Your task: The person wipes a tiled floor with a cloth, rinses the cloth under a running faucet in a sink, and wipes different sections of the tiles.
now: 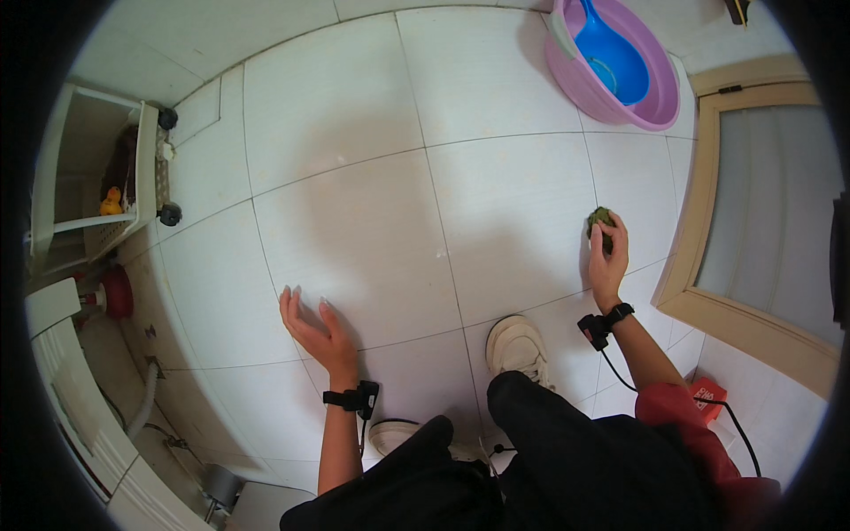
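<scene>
My right hand [609, 257] has its fingers wrapped round a dark green scouring pad [600, 216], low over the white floor tiles [513, 203] on the right. Part of the pad is hidden under the fingers. On the left, my left hand [320, 336] hovers above the tiles with fingers apart and nothing in them. Each wrist wears a black strap with a small device, and a cable runs from it.
A pink basin [567, 66] holding a blue dipper [620, 62] stands at the far right. Beside it is a beige-framed door [686, 265]. At left are a wheeled rack [146, 168], a red plunger [117, 292] and a white cabinet [84, 389]. My shoe [518, 347] rests on the tiles.
</scene>
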{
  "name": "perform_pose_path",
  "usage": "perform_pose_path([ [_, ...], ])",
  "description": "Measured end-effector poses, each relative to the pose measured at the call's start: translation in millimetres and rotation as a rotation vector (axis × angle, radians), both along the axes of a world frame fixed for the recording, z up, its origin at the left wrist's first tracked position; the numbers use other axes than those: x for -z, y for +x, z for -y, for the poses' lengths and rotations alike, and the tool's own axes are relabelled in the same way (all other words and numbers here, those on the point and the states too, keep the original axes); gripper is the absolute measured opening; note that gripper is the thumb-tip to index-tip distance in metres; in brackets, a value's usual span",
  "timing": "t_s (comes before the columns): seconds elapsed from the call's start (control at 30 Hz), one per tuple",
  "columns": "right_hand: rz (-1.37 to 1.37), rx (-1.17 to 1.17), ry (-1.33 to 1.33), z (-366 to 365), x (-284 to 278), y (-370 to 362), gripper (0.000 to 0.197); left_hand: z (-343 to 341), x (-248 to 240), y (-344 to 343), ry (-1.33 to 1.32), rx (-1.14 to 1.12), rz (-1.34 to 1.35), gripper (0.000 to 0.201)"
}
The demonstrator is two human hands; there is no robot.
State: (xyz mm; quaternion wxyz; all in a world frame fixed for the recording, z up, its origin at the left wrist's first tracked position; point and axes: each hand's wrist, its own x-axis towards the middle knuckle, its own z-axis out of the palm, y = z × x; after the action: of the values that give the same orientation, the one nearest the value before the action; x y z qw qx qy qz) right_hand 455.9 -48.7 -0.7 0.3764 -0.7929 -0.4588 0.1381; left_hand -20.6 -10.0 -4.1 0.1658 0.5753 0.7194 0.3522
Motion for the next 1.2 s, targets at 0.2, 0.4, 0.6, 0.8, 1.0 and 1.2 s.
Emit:
perform_pose_path([
  [0.2, 0.153, 0.122, 0.030, -11.0, 2.9, -7.1, 0.014, -1.8, 0.9, 0.6, 0.031, -0.014, -0.018, 0.043],
  [0.4, 0.174, 0.127, 0.082, -9.5, 4.4, -10.6, 0.013, -1.5, 0.5, 2.4, 0.017, -0.027, -0.016, 0.043],
  [0.6, 0.200, 0.085, 0.090, -11.9, 3.3, -13.8, 0.022, -1.7, 1.0, -0.7, 0.032, -0.019, -0.023, 0.043],
  [0.8, 0.195, 0.146, 0.068, -8.4, 3.6, -19.0, 0.040, 0.7, 0.9, -2.5, -0.003, -0.006, 0.010, 0.042],
  [1.0, 0.684, 0.043, -0.130, 2.6, 4.2, -8.5, 0.043, 0.4, 0.9, -0.1, 0.002, -0.014, -0.009, 0.042],
  [1.2, 0.526, 0.213, -0.203, 3.8, -3.1, -14.0, 0.037, -0.8, 2.5, 1.3, 0.012, -0.029, 0.005, 0.042],
])
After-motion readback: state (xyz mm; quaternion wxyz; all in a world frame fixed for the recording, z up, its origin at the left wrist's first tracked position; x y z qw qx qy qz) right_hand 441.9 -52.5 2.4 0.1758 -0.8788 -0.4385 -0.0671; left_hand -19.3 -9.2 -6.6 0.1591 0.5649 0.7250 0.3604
